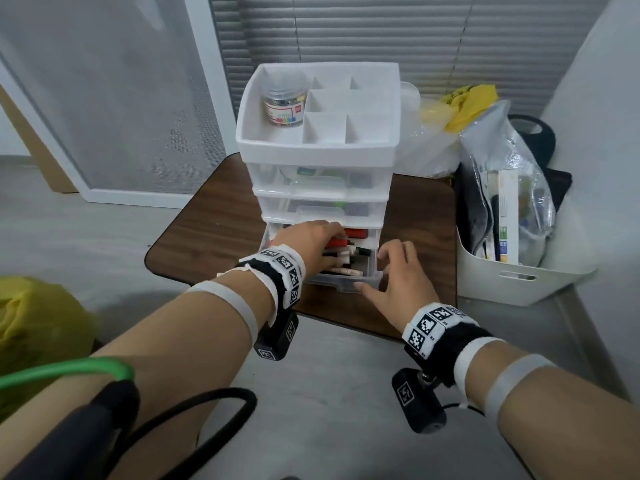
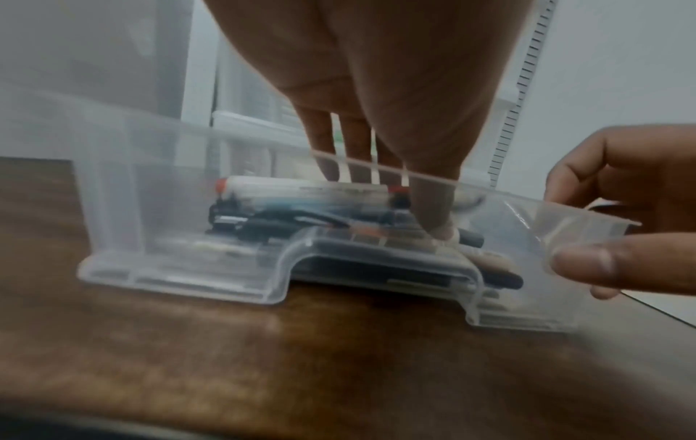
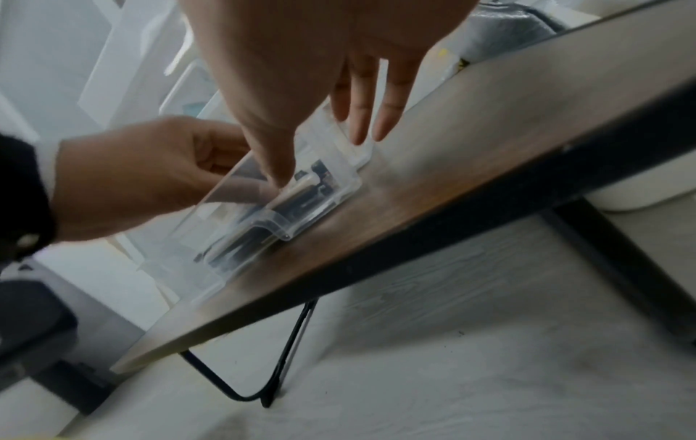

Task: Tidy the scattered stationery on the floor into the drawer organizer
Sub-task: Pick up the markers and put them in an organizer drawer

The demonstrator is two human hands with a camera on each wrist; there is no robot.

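on a low wooden table (image 1: 214,216), a white drawer organizer (image 1: 320,147) stands with its bottom drawer (image 1: 346,280) pulled out toward the person. the left hand (image 1: 306,239) reaches down into the open drawer, fingers extended and relaxed, the tips resting on or pressing the markers and pens (image 2: 301,220) packed inside; whether it pinches one cannot be told. the right hand (image 1: 398,277) sits at the drawer's front right corner, thumb and fingers lightly touching the clear wall, spread rather than clamped. the two upper drawers are closed with things visible through them, and a small jar (image 1: 284,107) sits in the top tray. no loose stationery shows on the floor in these views.

the step in hand appears to be settling the pens flat in the bottom drawer. next, the left hand likely needs to lift clear so the right can push the drawer in; pens riding high could catch on the frame above.
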